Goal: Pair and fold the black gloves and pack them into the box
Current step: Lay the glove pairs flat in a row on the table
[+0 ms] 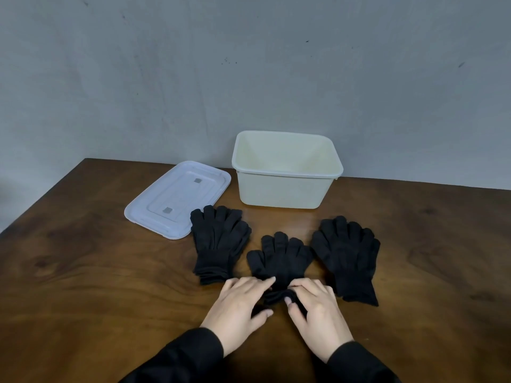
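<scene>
Three stacks of black gloves lie on the wooden table with fingers pointing away from me. The left stack [219, 241] lies by the lid, the right stack [348, 252] is spread flat. The middle gloves [280, 258] have their cuff end rolled up under my hands. My left hand [242, 302] and my right hand [315, 305] both pinch that rolled cuff. The cream plastic box [287, 192] stands open behind the gloves; nothing shows inside it.
A translucent white lid [179, 197] lies flat to the left of the box. The table's left edge [41, 194] runs diagonally, and a grey wall rises right behind the box. Black sleeves cover my forearms.
</scene>
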